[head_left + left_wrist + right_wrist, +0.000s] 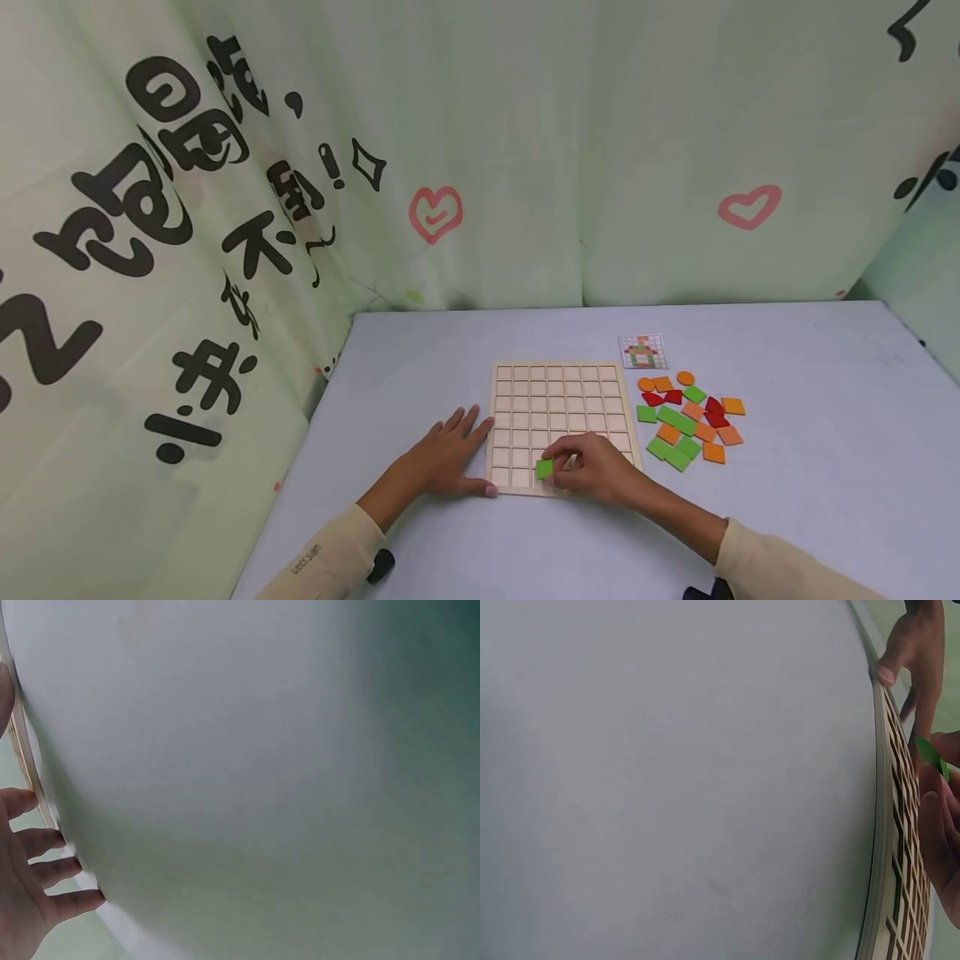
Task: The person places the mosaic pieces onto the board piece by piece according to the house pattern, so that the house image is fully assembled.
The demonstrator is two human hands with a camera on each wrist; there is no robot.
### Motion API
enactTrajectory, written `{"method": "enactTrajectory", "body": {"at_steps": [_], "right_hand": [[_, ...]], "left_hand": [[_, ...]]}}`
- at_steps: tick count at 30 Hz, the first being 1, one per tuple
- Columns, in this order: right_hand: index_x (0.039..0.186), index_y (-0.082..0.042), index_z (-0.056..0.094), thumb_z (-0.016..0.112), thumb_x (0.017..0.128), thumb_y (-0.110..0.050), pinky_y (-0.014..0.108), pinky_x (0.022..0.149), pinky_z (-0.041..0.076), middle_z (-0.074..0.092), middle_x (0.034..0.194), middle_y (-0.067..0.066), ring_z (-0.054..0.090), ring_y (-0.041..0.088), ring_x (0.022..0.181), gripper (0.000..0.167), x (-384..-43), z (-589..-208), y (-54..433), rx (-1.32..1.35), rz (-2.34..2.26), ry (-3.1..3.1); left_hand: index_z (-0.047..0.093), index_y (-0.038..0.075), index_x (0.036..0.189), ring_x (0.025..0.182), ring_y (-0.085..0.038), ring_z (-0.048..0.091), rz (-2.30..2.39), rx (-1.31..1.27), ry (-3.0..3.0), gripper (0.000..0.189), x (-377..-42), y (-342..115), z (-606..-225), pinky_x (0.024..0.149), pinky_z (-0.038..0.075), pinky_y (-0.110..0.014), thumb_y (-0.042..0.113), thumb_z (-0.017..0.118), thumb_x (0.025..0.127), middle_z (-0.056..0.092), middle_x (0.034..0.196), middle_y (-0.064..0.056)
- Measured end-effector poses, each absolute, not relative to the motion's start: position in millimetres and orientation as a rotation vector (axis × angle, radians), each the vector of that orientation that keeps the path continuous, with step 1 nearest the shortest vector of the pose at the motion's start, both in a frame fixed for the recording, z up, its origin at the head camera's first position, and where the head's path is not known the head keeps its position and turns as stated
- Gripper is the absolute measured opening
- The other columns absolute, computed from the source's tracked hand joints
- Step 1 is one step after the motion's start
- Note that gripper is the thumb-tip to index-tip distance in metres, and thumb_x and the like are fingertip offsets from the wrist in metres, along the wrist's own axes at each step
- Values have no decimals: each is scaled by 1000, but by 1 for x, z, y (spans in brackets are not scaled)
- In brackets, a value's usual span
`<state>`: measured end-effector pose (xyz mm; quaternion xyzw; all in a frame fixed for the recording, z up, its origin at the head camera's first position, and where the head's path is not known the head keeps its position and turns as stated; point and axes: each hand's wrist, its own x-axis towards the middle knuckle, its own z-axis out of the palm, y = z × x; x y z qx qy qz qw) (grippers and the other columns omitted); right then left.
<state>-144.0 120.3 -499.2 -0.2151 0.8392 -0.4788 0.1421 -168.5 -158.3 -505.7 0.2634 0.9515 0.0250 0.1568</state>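
A wooden grid board (558, 362) with rows of square recesses lies flat on the table. My right hand (596, 468) pinches a green square tile (544, 469) between thumb and fingers, over the board's near rows. In the right wrist view the same green tile (933, 758) is seen tilted, just above the grid. My left hand (450, 457) lies with fingers spread at the board's left side, its thumb and index finger at the frame. The left wrist view has these outstretched fingers (73, 903) along the board's edge.
Right of the board lie loose tiles: green squares (678, 459), orange squares (714, 452), red pieces (717, 420) and orange discs (686, 378). Behind them is a small pattern card (643, 352). A printed curtain (525, 167) hangs behind the white table (420, 358).
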Motion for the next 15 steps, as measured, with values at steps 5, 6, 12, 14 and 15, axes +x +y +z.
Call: {"method": "enactTrajectory", "body": {"at_steps": [5,6,12,14,15], "right_hand": [[103,-7,75,80,81,-9,19,56,44,65,79,-6,52,3,59,23,-144,-501,106,-640,-1327,2441],[103,-7,75,81,80,-10,19,56,44,65,78,-6,52,3,60,23,-143,-502,104,-647,-1314,2452],[99,-9,77,85,77,-13,20,62,45,67,77,-11,54,-2,68,23,-140,-507,92,-670,-1232,2572],[98,-10,78,85,77,-13,20,63,45,66,78,-12,55,-2,70,23,-139,-508,88,-666,-1192,2624],[97,-11,78,86,76,-14,20,64,44,66,78,-12,54,-2,70,23,-138,-509,87,-663,-1170,2649]], "left_hand": [[25,19,161,154,-35,22,82,747,2720,105,-169,-158,-506,117,32,-56,80,58,81,21,168,-11],[25,19,161,154,-35,22,82,748,2722,105,-169,-158,-506,117,32,-56,80,58,81,21,168,-11],[25,19,161,154,-35,23,68,761,2728,105,-169,-159,-506,117,33,-56,80,57,81,22,167,-11],[25,19,161,153,-35,23,66,769,2729,105,-169,-159,-506,116,33,-56,80,56,81,22,167,-11],[25,19,161,153,-35,23,66,773,2729,105,-169,-160,-505,116,34,-56,80,56,81,22,167,-11]]}}
